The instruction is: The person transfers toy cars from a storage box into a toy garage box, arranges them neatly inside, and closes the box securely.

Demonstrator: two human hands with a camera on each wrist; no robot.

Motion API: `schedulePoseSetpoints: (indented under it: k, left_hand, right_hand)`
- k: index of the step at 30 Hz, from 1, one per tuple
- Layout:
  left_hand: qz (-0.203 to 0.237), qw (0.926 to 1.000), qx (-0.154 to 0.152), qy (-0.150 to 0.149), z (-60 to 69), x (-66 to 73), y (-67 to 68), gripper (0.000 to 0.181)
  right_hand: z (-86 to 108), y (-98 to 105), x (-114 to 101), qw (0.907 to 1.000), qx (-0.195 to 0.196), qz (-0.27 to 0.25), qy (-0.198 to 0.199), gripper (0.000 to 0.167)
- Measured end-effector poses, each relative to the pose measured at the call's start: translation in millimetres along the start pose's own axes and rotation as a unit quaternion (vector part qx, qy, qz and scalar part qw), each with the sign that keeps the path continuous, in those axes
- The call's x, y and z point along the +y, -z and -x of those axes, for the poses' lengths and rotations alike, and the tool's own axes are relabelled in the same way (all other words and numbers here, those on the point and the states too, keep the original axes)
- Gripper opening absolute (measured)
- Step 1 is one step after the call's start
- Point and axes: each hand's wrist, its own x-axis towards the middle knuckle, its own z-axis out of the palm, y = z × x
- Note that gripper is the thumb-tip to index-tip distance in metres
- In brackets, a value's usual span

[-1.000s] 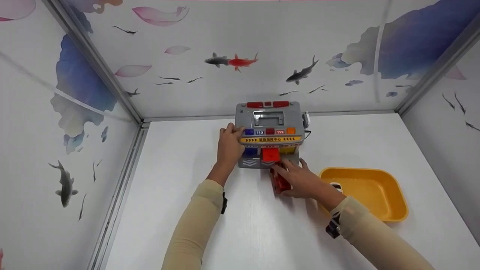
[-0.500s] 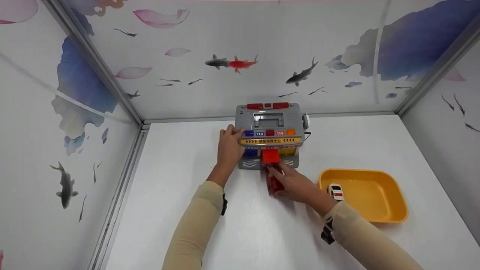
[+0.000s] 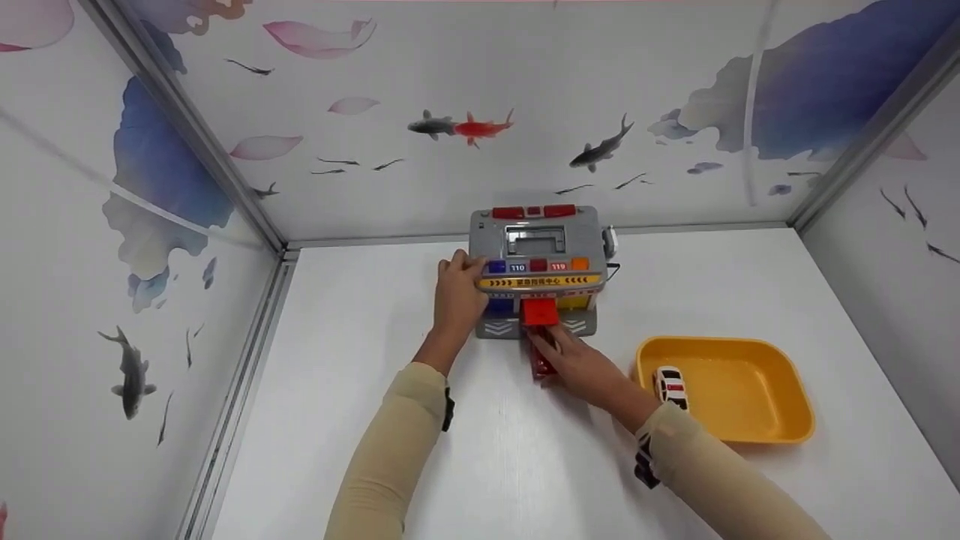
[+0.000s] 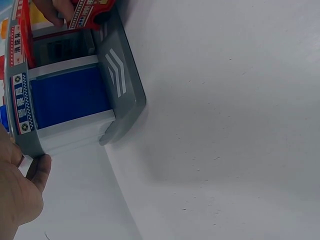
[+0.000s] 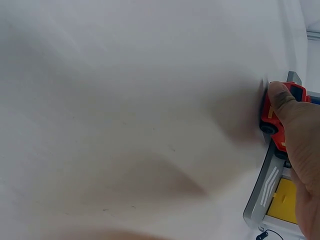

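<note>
Okay, so there's decent room here: the white table [image 3: 495, 442] stretches wide from the garage [image 3: 536, 280] back toward the person, with another open strip off to the left. The tight sides are the back wall [image 3: 536, 176], close behind the garage, and the yellow tray [image 3: 780, 424] with a white car [image 3: 671, 386] in it, right beside the right forearm. The red truck [image 3: 541, 369] is at the middle bay, far end under the jutting red flap [image 3: 540, 311], near end sticking out over the table. Its long axis runs roughly front to back, pretty much lined up with the bay; can't tell which end is the cab. Right hand [image 3: 589, 366] has the truck pinched between thumb and fingers, and left hand [image 3: 459, 294] grips the garage's left edge, thumb low, fingers up top.
</note>
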Motion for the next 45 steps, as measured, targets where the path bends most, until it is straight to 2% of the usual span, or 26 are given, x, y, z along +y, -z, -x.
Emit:
schedulePoseSetpoints:
  k: [6,12,14,20,23,31,37,45]
  left_hand:
    - [0.006,0.9999,0.007,-0.009,0.8,-1.4,-0.9,0.058]
    - [0.008,0.9999,0.005,-0.004,1.1,-0.3,-0.5,0.058]
    - [0.007,1.0,0.005,-0.004,1.0,0.5,-0.2,0.058]
    - [0.003,1.0,0.004,-0.005,2.2,0.9,-0.1,0.057]
    - [-0.001,1.0,0.006,-0.006,1.5,0.9,0.4,0.057]
    - [-0.004,1.0,0.003,-0.006,1.7,1.0,0.7,0.058]
    - [-0.007,1.0,0.001,-0.004,2.1,0.9,-0.3,0.059]
    - [0.002,1.0,0.0,0.002,1.2,0.5,-0.9,0.059]
  right_hand:
    - [-2.3,-10.0,0.3,0.999,0.024,0.038,0.008,0.086]
    - [-4.4,-12.5,-2.0,0.9987,0.038,0.033,0.001,0.086]
    - [-5.0,-13.1,-2.7,0.9987,0.04,0.032,0.0,0.08]
    - [-6.0,-17.5,-3.6,0.9985,0.042,0.035,-0.002,0.05]
    - [-7.4,-16.9,-3.8,0.9981,0.042,0.045,-0.004,0.044]
    - [-13.6,-18.3,-8.7,0.9979,0.045,0.026,-0.038,0.038]
    - [-16.1,-17.6,-10.3,0.9979,0.034,0.004,-0.055,0.041]
    - [-22.0,-18.6,-9.3,0.9958,0.034,0.011,-0.084,0.043]
